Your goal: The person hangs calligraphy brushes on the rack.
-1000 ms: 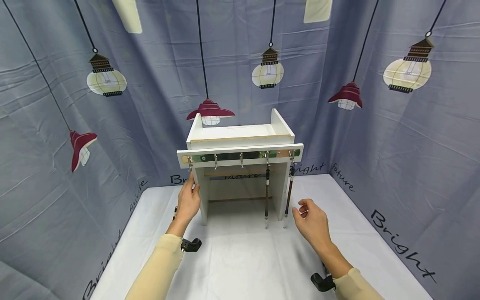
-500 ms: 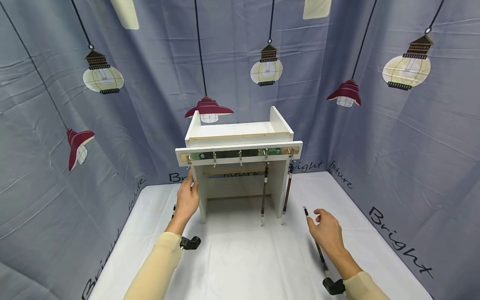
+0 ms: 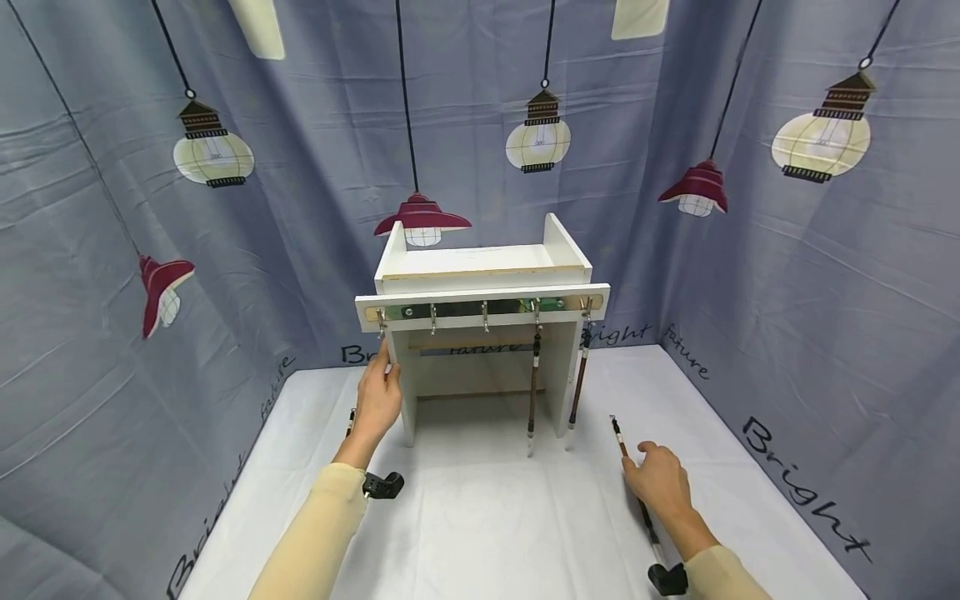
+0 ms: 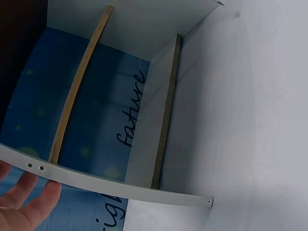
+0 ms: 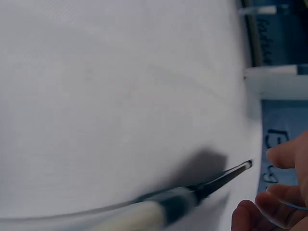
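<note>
A white wooden shelf unit (image 3: pixel 480 286) stands on the table, its front rail (image 3: pixel 457 322) fitted with a row of metal hooks. From the two rightmost hooks hang slim dark calligraphy brushes, an inner brush (image 3: pixel 534 383) and an outer brush (image 3: pixel 579 383), tips down. My left hand (image 3: pixel 377 400) rests against the unit's left side panel; in the left wrist view its fingers (image 4: pixel 47 199) touch the panel edge. Another brush (image 3: pixel 649 527) lies on the table at right. Over it my right hand (image 3: pixel 662 482) hovers with loosely bent fingers, apart from the brush loop (image 5: pixel 248 164) in the right wrist view.
A white cloth covers the table (image 3: pixel 465 533). Behind the left hand, part of another brush (image 3: pixel 351 421) shows. Blue-grey curtains (image 3: pixel 315 208) with printed lamps enclose the back and sides. Three hooks hold nothing.
My right hand has moved right and back from beside the hanging brushes, over the brush on the table, whose loop end now shows. The inner hanging brush sways slightly. My left hand stays put.
</note>
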The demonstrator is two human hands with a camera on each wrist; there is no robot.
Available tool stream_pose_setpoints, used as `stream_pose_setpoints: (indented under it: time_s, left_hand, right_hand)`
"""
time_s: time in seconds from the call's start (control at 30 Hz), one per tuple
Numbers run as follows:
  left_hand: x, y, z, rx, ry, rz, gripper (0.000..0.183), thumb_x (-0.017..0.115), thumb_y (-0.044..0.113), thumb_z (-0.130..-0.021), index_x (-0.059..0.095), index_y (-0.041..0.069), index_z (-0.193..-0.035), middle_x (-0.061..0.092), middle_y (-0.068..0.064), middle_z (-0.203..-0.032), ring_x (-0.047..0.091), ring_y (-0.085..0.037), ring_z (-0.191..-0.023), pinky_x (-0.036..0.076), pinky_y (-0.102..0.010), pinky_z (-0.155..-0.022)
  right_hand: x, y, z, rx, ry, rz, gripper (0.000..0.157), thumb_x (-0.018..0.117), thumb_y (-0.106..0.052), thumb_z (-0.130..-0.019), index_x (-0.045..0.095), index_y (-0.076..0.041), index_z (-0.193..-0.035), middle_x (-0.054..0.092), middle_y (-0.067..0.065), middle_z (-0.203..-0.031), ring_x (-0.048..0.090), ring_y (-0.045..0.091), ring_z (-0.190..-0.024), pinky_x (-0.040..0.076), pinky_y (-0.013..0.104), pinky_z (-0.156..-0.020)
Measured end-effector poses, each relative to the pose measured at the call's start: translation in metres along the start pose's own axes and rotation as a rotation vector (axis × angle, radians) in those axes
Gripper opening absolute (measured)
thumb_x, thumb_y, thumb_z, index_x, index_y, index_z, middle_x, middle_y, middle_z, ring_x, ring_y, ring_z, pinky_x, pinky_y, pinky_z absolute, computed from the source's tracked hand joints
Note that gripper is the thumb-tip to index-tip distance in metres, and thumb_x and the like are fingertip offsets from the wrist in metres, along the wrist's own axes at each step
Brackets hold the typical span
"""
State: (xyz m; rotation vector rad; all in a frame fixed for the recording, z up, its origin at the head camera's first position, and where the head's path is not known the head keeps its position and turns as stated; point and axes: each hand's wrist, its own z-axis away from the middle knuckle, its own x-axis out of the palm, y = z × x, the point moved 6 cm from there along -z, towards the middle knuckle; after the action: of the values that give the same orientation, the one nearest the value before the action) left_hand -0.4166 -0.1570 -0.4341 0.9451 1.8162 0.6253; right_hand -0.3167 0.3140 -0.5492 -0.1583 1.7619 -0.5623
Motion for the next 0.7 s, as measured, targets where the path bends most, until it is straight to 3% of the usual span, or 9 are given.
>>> stream_pose_setpoints:
  time_s: [0.37,0.7]
  left_hand:
    - [0.000,0.000,-0.001,0.008,0.019,0.008,0.059,0.044,0.018,-0.112,0.020,0.011,-0.166,0.049,-0.022,-0.149,0.062,-0.040,-0.123,0.054,-0.053,-0.100]
    - [0.000,-0.001,-0.001,0.008,0.027,-0.005,0.058,0.044,0.018,-0.112,0.022,0.008,-0.165,0.050,-0.023,-0.148,0.061,-0.040,-0.123,0.054,-0.054,-0.099]
  right_hand:
    - [0.021,0.013,-0.001,-0.007,-0.044,0.038,0.044,0.068,-0.022,-0.091,0.064,0.016,-0.112,0.067,0.031,-0.096,0.067,0.045,-0.087,0.057,0.056,-0.073]
    - [0.030,0.011,-0.003,0.030,-0.040,0.021,0.024,0.063,-0.012,-0.093,0.068,0.010,-0.097,0.067,0.022,-0.084,0.067,0.036,-0.075,0.056,0.052,-0.063]
